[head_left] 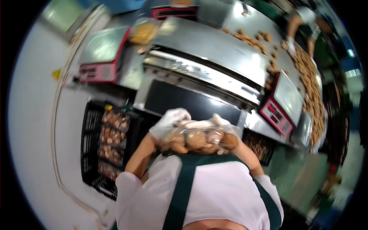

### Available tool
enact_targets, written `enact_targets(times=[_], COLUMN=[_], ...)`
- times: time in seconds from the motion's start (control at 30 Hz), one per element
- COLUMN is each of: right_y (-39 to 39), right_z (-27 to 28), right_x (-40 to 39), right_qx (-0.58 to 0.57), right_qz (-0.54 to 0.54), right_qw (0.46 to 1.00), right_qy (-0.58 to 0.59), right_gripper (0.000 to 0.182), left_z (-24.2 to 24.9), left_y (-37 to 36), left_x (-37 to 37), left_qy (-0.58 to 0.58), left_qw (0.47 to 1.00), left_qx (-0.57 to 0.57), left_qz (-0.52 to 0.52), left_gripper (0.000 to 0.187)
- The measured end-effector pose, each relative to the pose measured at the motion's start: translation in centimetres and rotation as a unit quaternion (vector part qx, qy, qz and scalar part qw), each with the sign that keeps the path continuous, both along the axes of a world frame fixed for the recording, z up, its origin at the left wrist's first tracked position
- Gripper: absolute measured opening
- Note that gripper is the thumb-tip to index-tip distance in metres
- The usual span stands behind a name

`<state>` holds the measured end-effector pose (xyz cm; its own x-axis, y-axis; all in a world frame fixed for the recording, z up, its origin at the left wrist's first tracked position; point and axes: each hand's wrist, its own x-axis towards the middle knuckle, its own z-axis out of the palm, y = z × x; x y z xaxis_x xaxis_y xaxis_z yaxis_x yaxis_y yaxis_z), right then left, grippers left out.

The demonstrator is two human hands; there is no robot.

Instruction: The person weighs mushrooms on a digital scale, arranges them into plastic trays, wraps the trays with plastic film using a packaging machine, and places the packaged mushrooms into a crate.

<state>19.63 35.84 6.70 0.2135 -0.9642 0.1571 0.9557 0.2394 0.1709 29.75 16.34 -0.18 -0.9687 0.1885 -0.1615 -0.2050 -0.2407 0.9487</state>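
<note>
A clear plastic bag of brown mushrooms (196,139) is held close against my chest, in front of a dark green apron. My left hand (171,119), in a white glove, is closed on the bag's upper left edge. At its right side my right hand (224,124), also gloved, grips the bag, partly hidden behind the plastic. Several round caps show through the film. Just beyond my hands lies the flat black plate (165,97) of a steel sealing machine (214,50).
A black crate (90,142) with bagged mushrooms stands at lower left. Scales (101,53) (281,103) flank the machine. Loose mushrooms (306,80) cover the table at right, where another person's gloved hand (291,46) reaches in. A second crate (260,147) sits low at right.
</note>
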Motion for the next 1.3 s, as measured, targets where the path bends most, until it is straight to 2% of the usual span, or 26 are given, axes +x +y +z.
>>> enact_targets(times=[0.03,0.1,0.13,0.17,0.23,0.3,0.37,0.43,0.47,0.5,0.57,0.6,0.67,0.77,0.83,0.93,0.97,1.0,1.03,1.1,1.13,1.17,1.2,1.23,1.27,1.3], right_y=[-0.2,-0.3,0.1,3.3,2.0,0.1,-0.7,0.2,-3.5,-4.2,-4.4,-4.5,-4.3,-4.0,-3.8,-3.8,-3.6,-3.7,-3.7,-3.1,-3.0,-2.8,-2.2,-1.5,-0.8,-0.1], right_z=[0.8,-0.8,-2.0,-9.1,-4.7,-4.1,-6.3,-13.0,-5.8,-5.6,-4.8,-4.8,-5.0,-5.3,-5.4,-5.7,-6.2,-5.8,-5.2,-5.4,-4.7,-4.3,-5.1,-6.3,-7.1,-7.5], right_x=[0.2,1.1,1.0,0.4,0.4,0.6,0.0,-2.0,-0.3,0.1,-0.1,0.0,0.0,0.2,0.3,0.4,0.5,0.5,0.3,0.2,0.0,-0.2,-0.4,-0.6,-0.8,-1.1], right_qx=[0.116,0.241,0.270,0.292,0.193,0.150,0.111,0.129,0.338,0.305,0.263,0.266,0.262,0.277,0.282,0.293,0.295,0.305,0.324,0.342,0.353,0.362,0.343,0.314,0.322,0.324], right_qz=[-0.051,-0.033,0.020,0.002,-0.052,-0.059,-0.072,-0.081,-0.030,-0.061,-0.059,-0.065,-0.045,-0.016,-0.018,-0.011,-0.019,0.010,0.031,0.032,0.035,0.038,-0.010,-0.050,-0.068,-0.078], right_qw=[0.977,0.903,0.906,0.865,0.747,0.740,0.729,0.708,0.741,0.719,0.706,0.704,0.684,0.687,0.680,0.683,0.686,0.671,0.651,0.628,0.623,0.622,0.638,0.655,0.653,0.655], right_qy=[0.170,0.354,0.325,0.408,0.634,0.654,0.672,0.690,0.579,0.621,0.655,0.656,0.679,0.671,0.677,0.669,0.665,0.676,0.686,0.698,0.697,0.694,0.690,0.685,0.682,0.678], right_gripper=[0.074,0.072,0.061,0.053,0.049,0.049,0.049,0.040,0.029,0.027,0.029,0.029,0.030,0.031,0.031,0.032,0.031,0.031,0.030,0.031,0.032,0.033,0.033,0.034,0.034,0.035], left_z=[-1.4,3.5,5.0,5.5,9.7,10.3,7.7,6.2,5.2,4.1,1.6,-1.0,-5.7,-13.2,-17.2,-28.7,-27.6,-29.2,-27.8,-24.9,-26.7,-26.2,-28.4,-28.9,-41.3,-37.3], left_y=[-1.9,-3.8,-4.1,-3.4,-1.2,1.3,0.8,-1.4,-2.8,-4.6,-9.0,-11.1,-14.5,-15.9,-15.3,-14.1,-13.4,-13.1,-13.6,-12.8,-13.5,-13.6,-14.9,-15.3,-20.1,-19.6], left_x=[0.7,1.8,2.4,3.0,4.4,5.0,5.9,7.9,9.1,10.7,15.3,17.9,22.6,27.3,27.8,27.9,25.3,24.2,22.7,21.1,21.4,21.1,21.6,21.4,25.3,24.9], left_qy=[-0.110,-0.065,-0.028,0.119,0.124,0.074,0.107,0.075,0.037,0.002,-0.123,-0.146,-0.163,-0.276,-0.339,-0.328,-0.389,-0.439,-0.469,-0.425,-0.435,-0.464,-0.459,-0.472,-0.385,-0.406], left_qw=[0.984,0.985,0.983,0.966,0.897,0.812,0.799,0.827,0.810,0.786,0.716,0.690,0.645,0.643,0.654,0.737,0.731,0.665,0.668,0.652,0.646,0.617,0.593,0.558,0.535,0.501], left_qx=[0.115,0.005,-0.024,-0.135,-0.409,-0.572,-0.571,-0.468,-0.446,-0.420,-0.448,-0.419,-0.439,-0.422,-0.433,-0.349,-0.436,-0.495,-0.502,-0.593,-0.578,-0.575,-0.614,-0.613,-0.677,-0.666], left_qz=[0.081,0.160,0.178,0.185,0.115,0.092,0.155,0.302,0.380,0.453,0.521,0.571,0.604,0.577,0.520,0.478,0.353,0.347,0.286,0.206,0.244,0.272,0.245,0.299,0.327,0.376], left_gripper=[0.031,0.042,0.038,0.037,0.032,0.028,0.024,0.023,0.024,0.025,0.025,0.028,0.034,0.041,0.049,0.056,0.058,0.057,0.059,0.044,0.035,0.035,0.036,0.041,0.032,0.033])
